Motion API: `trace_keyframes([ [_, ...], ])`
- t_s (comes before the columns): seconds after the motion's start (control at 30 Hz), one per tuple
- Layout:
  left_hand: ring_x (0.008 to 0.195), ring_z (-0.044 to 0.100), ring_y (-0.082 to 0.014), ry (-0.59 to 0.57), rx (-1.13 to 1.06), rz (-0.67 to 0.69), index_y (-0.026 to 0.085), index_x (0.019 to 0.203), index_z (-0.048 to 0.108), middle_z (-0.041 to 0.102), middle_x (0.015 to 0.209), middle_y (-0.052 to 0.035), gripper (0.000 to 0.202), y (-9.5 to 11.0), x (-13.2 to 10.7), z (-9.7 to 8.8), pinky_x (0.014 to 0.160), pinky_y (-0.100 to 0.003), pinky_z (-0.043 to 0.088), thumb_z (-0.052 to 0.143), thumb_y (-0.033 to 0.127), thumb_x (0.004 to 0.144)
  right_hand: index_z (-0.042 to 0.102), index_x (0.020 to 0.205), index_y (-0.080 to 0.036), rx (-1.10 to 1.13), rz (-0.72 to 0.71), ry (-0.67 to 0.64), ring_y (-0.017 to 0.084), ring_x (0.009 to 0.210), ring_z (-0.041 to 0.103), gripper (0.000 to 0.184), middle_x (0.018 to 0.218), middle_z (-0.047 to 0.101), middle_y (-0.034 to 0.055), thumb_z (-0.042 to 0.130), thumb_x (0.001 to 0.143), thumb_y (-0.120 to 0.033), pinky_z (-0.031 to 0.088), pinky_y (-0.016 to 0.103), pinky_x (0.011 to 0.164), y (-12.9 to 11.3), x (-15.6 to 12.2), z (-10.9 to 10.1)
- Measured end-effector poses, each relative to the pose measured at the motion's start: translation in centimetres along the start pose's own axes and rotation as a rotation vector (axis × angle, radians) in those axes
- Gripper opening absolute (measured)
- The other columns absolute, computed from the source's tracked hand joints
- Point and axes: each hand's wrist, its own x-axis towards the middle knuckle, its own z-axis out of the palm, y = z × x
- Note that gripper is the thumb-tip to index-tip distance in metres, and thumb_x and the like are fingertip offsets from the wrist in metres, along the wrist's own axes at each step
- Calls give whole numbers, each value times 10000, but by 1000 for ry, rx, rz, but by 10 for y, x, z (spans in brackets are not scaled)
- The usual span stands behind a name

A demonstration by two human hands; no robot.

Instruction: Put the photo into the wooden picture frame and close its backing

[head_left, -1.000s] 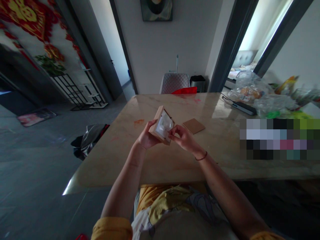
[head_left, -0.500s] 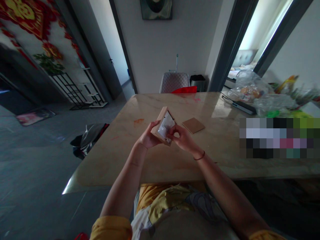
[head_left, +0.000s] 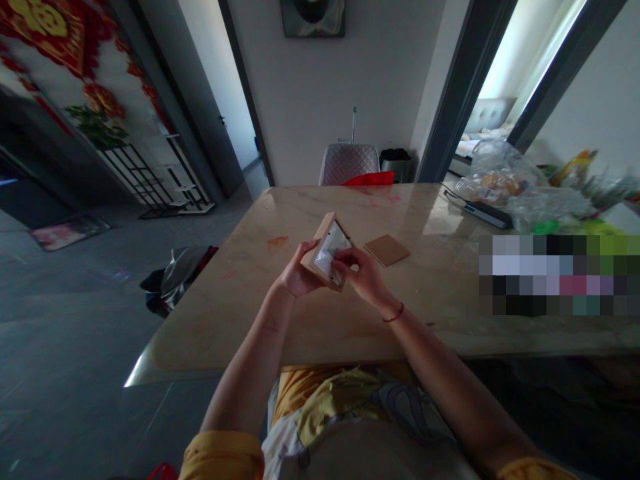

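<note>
A light wooden box frame [head_left: 311, 258], likely a picture frame, is held tilted above the table. My left hand [head_left: 299, 272] is closed round its lower left side, with the thumb along the edge. Inside the frame lies crinkled, shiny clear plastic [head_left: 325, 256] over a pale surface. My right hand [head_left: 364, 275] has its thumb and index finger pinched together on this plastic. What else the fingertips may hold is too small to tell. A brown square board [head_left: 387, 250] rests flat on the table just right of the frame.
The marble-look table [head_left: 320, 333] stretches before me. On its right are a dark elongated device with a cord [head_left: 485, 213], clear plastic bags [head_left: 520, 187] and a blurred-out patch. Beyond the far edge stands a grey quilted chair [head_left: 350, 163] with a red item [head_left: 370, 179].
My right hand has shifted slightly left and up over the plastic, its fingers further in over the frame. My left hand and the frame stay nearly still.
</note>
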Motion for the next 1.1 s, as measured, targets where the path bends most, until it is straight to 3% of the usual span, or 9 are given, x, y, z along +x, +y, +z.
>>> trace_keyframes([
  [0.23,858,638,-242,-13,30,39,139,1116,598,701,964,-111,545,1,1,-2,804,-370,446,465,561,798,625,784,-205,-67,-28,61,155,695,588,221,775,667,54,606,804,-424,461,304,672,-6,-2,-3],
  [0.43,919,623,-265,-18,63,79,147,1131,581,691,987,-120,555,5,-2,-3,799,-382,453,438,569,799,631,920,-202,-71,-54,-93,160,770,610,279,854,682,52,695,737,-404,454,311,726,-5,-4,-6],
  [0.6,934,618,-279,-33,67,67,147,1159,572,684,1011,-133,604,7,-2,-6,792,-395,461,442,599,779,643,741,-210,-160,-48,-137,156,728,580,212,770,667,34,676,757,-419,423,294,680,5,0,-12],
  [0.7,941,617,-280,-17,59,66,149,1177,562,683,1016,-129,610,8,-2,-10,816,-408,455,448,597,779,646,723,-213,-176,-74,-190,158,738,574,227,773,667,33,643,787,-431,410,283,662,8,1,-14],
  [1.1,1012,591,-280,-38,28,60,167,1187,556,672,1074,-116,632,13,-4,-13,873,-429,430,422,634,782,558,762,-198,57,2,-271,123,637,537,322,720,617,7,569,811,-516,398,251,582,-1,0,-14],
])
